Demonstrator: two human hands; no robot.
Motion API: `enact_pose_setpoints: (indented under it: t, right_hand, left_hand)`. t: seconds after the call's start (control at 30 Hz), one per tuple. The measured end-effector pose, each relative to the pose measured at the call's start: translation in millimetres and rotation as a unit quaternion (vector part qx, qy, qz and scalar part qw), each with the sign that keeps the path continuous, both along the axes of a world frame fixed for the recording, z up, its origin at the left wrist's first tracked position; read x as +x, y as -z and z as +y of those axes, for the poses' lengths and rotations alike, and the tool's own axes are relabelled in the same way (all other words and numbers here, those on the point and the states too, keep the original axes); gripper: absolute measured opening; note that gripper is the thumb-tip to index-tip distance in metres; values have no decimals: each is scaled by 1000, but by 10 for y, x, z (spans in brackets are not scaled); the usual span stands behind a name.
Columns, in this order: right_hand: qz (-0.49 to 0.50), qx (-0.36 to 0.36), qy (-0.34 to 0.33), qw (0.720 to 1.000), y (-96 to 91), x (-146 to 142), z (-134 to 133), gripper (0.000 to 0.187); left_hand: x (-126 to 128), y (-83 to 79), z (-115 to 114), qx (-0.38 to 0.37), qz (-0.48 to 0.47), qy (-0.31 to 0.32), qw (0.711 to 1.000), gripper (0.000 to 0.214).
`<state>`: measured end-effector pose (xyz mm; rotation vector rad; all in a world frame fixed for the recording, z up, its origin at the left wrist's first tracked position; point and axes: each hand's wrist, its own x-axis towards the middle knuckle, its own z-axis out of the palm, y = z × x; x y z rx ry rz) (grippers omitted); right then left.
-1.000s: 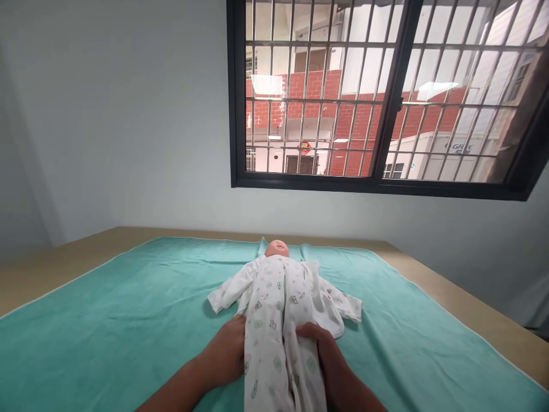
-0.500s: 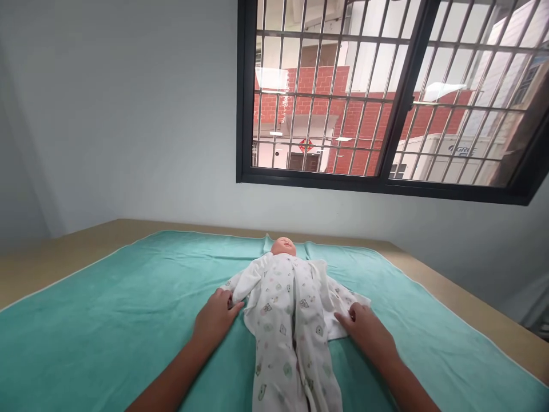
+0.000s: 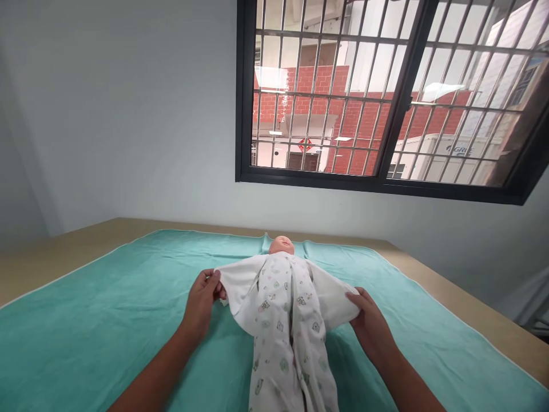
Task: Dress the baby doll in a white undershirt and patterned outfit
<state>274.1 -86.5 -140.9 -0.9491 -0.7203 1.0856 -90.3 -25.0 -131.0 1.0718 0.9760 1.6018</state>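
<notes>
A baby doll (image 3: pixel 282 245) lies on its back, its head toward the wall. Over its body is spread a white baby onesie (image 3: pixel 278 320) with small printed animals, its legs running toward me. My left hand (image 3: pixel 205 297) pinches the end of a plain white part of the garment on the left and holds it pulled outward. On the other side, my right hand (image 3: pixel 369 320) grips the matching white part between thumb and fingers. Both parts are stretched wide like wings. The doll's arms and legs are hidden beneath the cloth.
A teal blanket (image 3: pixel 141 286) with a pale edge covers most of the tan tabletop (image 3: pixel 86 233). Behind it rises a pale wall (image 3: pixel 128 114) with a dark-framed, barred window (image 3: pixel 309 178).
Both hands have taken hold of the white side parts, raised them and drawn them outward. Earlier these lay bunched beside the doll, with the hands lower on the blanket.
</notes>
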Motion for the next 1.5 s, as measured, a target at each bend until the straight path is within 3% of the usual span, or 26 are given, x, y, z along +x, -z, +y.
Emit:
enact_pose_setpoints:
  t: [0.13,0.27,0.37,0.47,0.53,0.6,0.67,0.7,0.77,0.83,0.93,1.07,1.13,1.23,1.3,1.4,1.5]
  right_hand:
    - [112,23,-66,991,43,1,12,15]
    - [140,54,-105,983,-82,-59,35,17]
    - [47,75,-129,988,-293,-231,113,10]
    - [-146,81,-135,977,-413,-548,210,7]
    - [-326,115,-110,932,-364,-797,236,15]
    - [-510,165,-74,841,-233,-1009,214,44]
    - [-623,197,-51,755,-87,-1137,168,61]
    - [-652,203,-42,729,-29,-1165,148,65]
    - [-675,203,-26,708,46,-1168,130,66]
    - [-677,205,-12,706,77,-1138,142,66]
    - [-661,217,-2,719,104,-1106,173,63]
    - [-544,274,82,789,126,-1083,133,41]
    - [-472,299,140,817,97,-1050,84,22]
    - [-404,244,191,861,28,-959,54,4]
    - [-377,182,205,885,9,-876,100,10]
    - [-362,108,191,906,23,-739,267,12]
    - [-399,70,165,899,-25,-639,516,16]
  left_hand:
    - [-149,-151,20,36,-72,10,997,24]
    - [-23,-189,-99,18,-76,113,991,20]
    - [195,-172,-261,29,-25,196,980,20]
    - [358,-166,-389,55,41,267,961,21]
    - [404,-155,-429,80,78,304,946,24]
    - [414,-115,-436,99,119,315,937,24]
    - [412,-43,-429,112,170,297,933,22]
    - [414,-2,-425,117,198,284,931,21]
    - [434,58,-420,133,241,257,926,21]
    - [485,49,-413,149,275,232,921,22]
    - [638,-129,-384,167,304,192,918,23]
    - [931,-397,-347,195,306,190,912,19]
    - [1046,-396,-355,203,318,225,898,18]
    - [1105,-261,-395,208,322,265,885,21]
    - [1077,-192,-414,166,275,268,908,24]
    - [1007,-220,-369,82,143,272,948,32]
    - [974,-335,-171,32,81,240,967,37]
